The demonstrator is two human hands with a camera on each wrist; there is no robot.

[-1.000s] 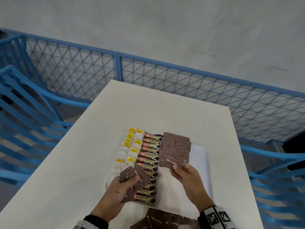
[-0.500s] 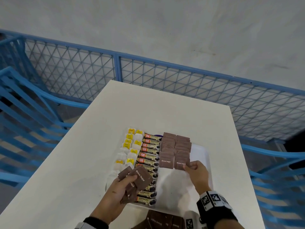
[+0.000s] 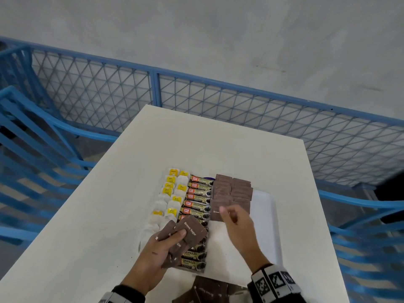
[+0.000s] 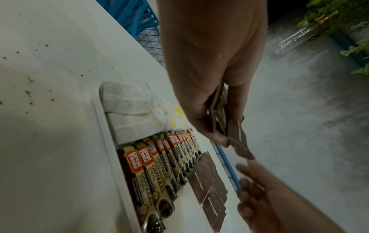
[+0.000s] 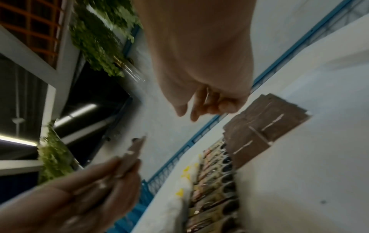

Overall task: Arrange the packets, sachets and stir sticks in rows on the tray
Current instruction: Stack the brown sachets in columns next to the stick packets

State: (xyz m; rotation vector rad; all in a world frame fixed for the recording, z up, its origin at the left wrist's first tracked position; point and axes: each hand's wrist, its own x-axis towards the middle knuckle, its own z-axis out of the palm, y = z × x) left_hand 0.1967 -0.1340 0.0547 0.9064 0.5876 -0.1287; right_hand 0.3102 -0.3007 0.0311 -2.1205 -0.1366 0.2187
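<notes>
Your left hand (image 3: 160,248) grips spare brown sugar sachets (image 3: 189,231); your right hand's (image 3: 239,224) fingers are loose, holding nothing. Next, take 1 for the near brown row (image 3: 231,194).

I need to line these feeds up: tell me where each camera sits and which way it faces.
Head: above the table, looking down at the tray; both hands show.
Left wrist: along the left hand holding brown sugar sachets.
Right wrist: along the empty right hand.
All three share the coffee packets.
</notes>
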